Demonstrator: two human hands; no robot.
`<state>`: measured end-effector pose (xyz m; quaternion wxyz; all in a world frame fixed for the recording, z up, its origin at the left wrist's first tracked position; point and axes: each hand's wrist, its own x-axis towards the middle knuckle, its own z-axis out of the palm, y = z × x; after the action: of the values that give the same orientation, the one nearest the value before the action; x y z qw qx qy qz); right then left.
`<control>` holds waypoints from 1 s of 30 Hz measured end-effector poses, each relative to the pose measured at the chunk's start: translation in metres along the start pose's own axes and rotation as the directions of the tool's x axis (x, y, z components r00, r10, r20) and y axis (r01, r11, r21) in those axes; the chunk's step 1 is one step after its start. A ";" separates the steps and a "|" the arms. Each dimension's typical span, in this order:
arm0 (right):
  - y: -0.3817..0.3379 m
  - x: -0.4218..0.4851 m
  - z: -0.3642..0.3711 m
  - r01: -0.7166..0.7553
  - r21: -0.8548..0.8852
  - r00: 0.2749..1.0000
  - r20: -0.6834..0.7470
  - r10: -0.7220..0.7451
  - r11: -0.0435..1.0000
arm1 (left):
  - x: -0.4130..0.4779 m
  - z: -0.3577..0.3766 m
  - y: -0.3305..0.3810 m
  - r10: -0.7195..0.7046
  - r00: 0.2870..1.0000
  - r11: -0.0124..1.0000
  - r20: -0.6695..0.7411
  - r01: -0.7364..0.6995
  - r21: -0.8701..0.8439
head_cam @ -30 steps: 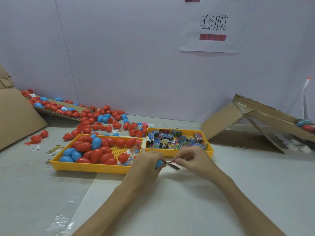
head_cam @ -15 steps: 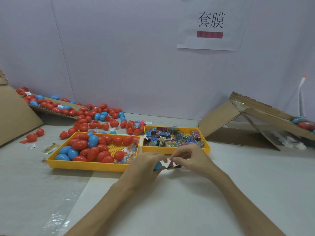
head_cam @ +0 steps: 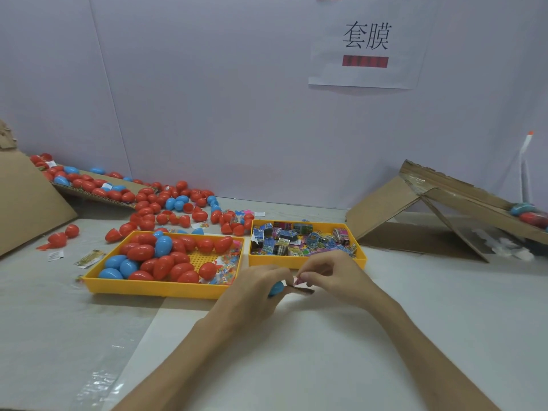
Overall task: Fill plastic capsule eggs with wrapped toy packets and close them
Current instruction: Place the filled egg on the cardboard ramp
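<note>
**Packet meets egg**

The left hand (head_cam: 255,292) grips the blue plastic capsule egg (head_cam: 275,288), fingers curled round it. The right hand (head_cam: 332,277) pinches the dark wrapped toy packet (head_cam: 305,291). A second ago it stood clear; now it's worked up against the egg's mouth (not inside yet, I'd judge), just above the white surface (head_cam: 326,351). Closing must wait.

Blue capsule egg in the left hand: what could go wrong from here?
1. The dark wrapped toy packet, pinched by the right hand, sticks out flat beside the blue plastic capsule egg; it may catch in the seam and stop the egg closing.
2. The left hand hides most of the egg; a slip could send it rolling toward the yellow plastic tray of eggs.
</note>
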<state>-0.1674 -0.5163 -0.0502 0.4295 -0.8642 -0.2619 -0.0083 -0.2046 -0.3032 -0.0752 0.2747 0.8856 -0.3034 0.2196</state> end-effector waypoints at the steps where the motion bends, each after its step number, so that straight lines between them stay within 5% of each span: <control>1: 0.001 0.000 -0.003 -0.006 0.016 1.000 0.002 0.006 1.000 | 0.001 -0.001 0.000 -0.006 1.000 1.000 -0.024 0.006 -0.016; 14: 0.002 0.001 -0.010 -0.008 0.271 1.000 -0.023 0.015 0.962 | 0.007 -0.008 0.004 -0.206 0.963 0.950 -0.174 0.154 -0.272; 18: 0.000 0.002 0.000 -0.002 0.315 0.997 -0.074 0.027 0.949 | 0.006 -0.007 0.002 -0.327 0.938 0.874 -0.111 0.256 -0.412; 22: -0.002 0.002 0.012 0.076 0.165 0.972 -0.234 -0.036 0.983 | 0.009 -0.009 0.002 -0.456 0.889 0.717 0.029 0.387 -0.579; 27: -0.008 0.000 0.018 0.149 0.071 0.948 -0.293 -0.122 0.986 | 0.006 0.001 0.005 -0.517 0.842 0.741 0.150 0.529 -0.414; 30: -0.012 -0.001 0.018 0.143 0.091 0.951 -0.287 -0.112 0.985 | 0.004 0.001 0.005 -0.500 0.850 0.717 0.163 0.512 -0.472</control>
<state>-0.1773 -0.4971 -0.0529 0.5082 -0.8103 -0.2537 -0.1443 -0.2049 -0.3085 -0.0716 0.5396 0.8351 -0.0991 0.0396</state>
